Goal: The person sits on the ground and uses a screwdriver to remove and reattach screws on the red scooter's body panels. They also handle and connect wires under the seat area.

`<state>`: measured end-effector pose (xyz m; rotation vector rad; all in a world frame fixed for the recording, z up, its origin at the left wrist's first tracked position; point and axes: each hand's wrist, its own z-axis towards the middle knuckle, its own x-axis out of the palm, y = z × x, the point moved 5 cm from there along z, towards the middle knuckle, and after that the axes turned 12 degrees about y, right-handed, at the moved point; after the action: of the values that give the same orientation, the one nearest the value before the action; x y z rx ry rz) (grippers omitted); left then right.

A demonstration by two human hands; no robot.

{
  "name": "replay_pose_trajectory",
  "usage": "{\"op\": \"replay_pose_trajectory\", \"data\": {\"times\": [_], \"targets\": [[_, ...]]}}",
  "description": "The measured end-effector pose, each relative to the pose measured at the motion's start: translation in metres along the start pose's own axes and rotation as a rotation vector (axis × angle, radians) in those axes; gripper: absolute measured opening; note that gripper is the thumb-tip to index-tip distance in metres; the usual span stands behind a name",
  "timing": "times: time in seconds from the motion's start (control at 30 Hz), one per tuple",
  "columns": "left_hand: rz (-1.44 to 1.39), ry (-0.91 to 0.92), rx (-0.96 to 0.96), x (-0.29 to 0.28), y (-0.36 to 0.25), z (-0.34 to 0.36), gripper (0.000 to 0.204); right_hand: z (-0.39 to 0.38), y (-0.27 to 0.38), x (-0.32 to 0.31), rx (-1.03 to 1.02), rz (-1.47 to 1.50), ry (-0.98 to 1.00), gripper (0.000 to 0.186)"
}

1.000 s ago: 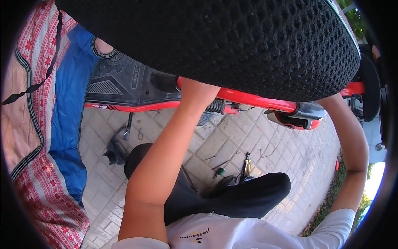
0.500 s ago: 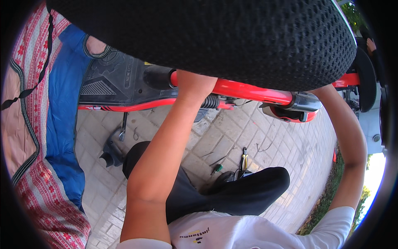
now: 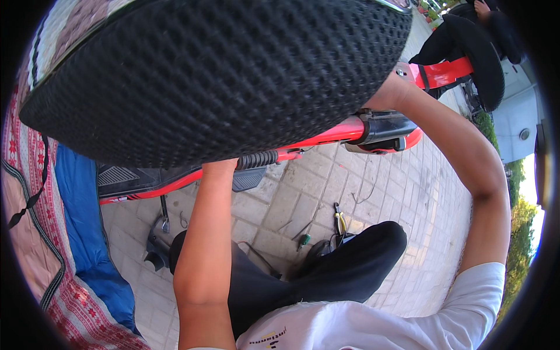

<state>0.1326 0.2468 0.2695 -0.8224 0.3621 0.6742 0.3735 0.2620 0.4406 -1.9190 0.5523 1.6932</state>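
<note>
You're holding the black mesh seat [image 3: 221, 81] up close to the head camera, over the red scooter frame [image 3: 326, 135]. Your left hand [image 3: 219, 165] is sitting at its lower edge and your right hand [image 3: 386, 94] at its right end, probably sharing the weight and keeping it from tipping. Fingers on both are hiding behind the seat; can't tell if they're spreading or gripping. Pliers [image 3: 340, 220] and a green-handled tool [image 3: 304, 239] are lying on the paving [image 3: 408, 198] near your knee, presumably for easy reach.
</note>
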Motion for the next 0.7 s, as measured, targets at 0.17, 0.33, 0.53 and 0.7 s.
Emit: {"op": "replay_pose_trajectory", "data": {"times": [0.17, 0.33, 0.53, 0.7], "targets": [[0.024, 0.025, 0.009, 0.0, 0.004, -0.004, 0.023, -0.004, -0.015, 0.009, 0.123, 0.122, 0.075, 0.086], [-0.078, 0.016, -0.067, 0.001, 0.018, 0.002, 0.02, -0.001, -0.011, 0.006, 0.126, 0.134, 0.009, 0.095], [-0.14, 0.072, -0.178, 0.0, 0.014, 0.004, 0.021, 0.003, -0.012, 0.007, 0.115, 0.196, 0.053, 0.087], [-0.174, 0.053, -0.189, 0.001, 0.013, 0.001, 0.022, -0.001, -0.016, 0.006, 0.105, 0.247, 0.047, 0.081]]}}
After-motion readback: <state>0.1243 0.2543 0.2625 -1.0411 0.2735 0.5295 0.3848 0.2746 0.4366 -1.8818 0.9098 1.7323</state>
